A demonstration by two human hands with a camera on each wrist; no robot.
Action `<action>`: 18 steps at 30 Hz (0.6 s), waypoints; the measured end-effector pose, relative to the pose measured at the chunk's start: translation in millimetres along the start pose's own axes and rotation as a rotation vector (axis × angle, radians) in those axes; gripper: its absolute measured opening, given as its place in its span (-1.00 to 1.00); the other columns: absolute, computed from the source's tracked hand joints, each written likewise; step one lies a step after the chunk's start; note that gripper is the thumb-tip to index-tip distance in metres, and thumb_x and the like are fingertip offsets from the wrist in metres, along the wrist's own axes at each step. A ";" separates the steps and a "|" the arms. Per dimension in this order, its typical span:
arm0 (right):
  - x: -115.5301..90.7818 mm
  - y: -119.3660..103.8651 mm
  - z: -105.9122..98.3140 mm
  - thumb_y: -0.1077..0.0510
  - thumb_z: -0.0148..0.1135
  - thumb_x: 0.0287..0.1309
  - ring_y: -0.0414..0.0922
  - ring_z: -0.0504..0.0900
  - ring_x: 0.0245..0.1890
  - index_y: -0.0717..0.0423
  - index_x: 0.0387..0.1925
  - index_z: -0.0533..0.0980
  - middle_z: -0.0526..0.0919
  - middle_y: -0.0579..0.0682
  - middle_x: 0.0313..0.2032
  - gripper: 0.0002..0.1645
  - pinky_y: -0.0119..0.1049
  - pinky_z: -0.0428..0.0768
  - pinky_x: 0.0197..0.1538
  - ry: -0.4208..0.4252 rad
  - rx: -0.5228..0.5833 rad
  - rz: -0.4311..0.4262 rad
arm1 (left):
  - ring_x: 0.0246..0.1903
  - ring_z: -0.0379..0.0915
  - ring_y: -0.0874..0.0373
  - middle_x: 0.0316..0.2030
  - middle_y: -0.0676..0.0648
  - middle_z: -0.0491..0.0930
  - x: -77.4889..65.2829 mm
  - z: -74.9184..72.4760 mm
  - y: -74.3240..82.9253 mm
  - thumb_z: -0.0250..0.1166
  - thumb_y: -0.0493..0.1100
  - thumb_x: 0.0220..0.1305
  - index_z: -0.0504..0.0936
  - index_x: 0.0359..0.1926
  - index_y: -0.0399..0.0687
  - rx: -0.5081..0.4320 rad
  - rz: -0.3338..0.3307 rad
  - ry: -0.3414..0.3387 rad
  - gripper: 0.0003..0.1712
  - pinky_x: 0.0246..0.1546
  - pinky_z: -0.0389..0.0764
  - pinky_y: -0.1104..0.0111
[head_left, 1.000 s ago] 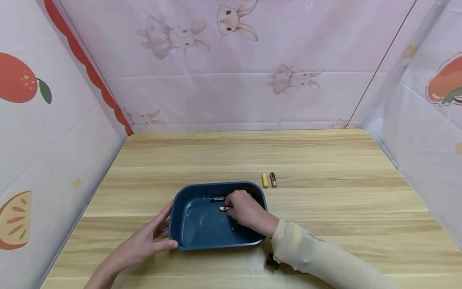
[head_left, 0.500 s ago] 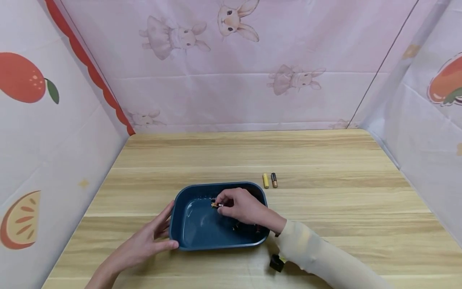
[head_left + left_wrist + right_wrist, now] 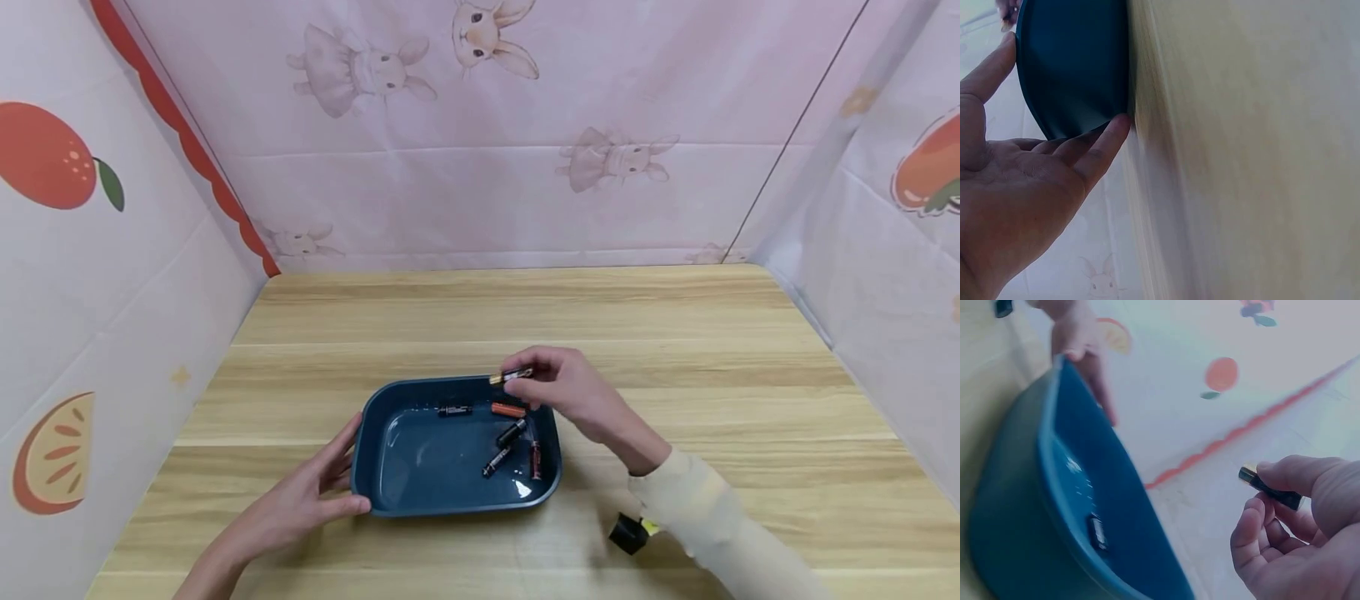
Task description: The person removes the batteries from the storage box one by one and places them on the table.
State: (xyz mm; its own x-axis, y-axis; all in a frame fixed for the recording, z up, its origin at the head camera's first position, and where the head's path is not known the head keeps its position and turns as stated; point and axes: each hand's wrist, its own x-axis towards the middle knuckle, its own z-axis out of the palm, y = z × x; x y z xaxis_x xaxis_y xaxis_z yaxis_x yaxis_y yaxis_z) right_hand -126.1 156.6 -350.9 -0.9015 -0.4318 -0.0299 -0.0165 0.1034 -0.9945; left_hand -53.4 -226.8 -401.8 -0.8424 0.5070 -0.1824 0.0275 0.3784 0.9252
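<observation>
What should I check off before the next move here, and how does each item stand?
1. Held battery secured: ok, pinched in the right grip.
2. Held battery apart from the bin: ok, the right wrist view shows a gap.
3. Bin supported: ok, the left grip touches its end.
4. Bin emptied: not ok, five batteries lie inside.
5. Table behind the right grip unobstructed: cannot tell, the hand hides that spot in the head view.
</observation>
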 end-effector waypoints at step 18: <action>-29.0 13.7 -91.0 0.28 0.24 0.44 -0.07 0.75 -0.05 0.42 0.04 0.60 0.72 0.08 -0.05 -0.73 -0.22 0.71 0.04 0.198 0.295 -0.042 | 0.41 0.16 -0.49 0.57 -0.47 -0.13 0.8 0.6 -0.5 0.39 -0.21 0.39 -0.26 0.68 0.03 0.009 0.016 0.000 0.16 0.19 0.46 0.51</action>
State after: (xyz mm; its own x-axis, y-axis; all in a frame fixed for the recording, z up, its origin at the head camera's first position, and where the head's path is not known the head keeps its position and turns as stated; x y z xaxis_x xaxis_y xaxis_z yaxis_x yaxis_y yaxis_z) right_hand -139.6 252.1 -354.6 -0.9694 -0.2455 0.0025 0.0447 -0.1868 -0.9814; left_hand -53.7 -226.1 -402.6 -0.8419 0.5129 -0.1676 0.0454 0.3769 0.9251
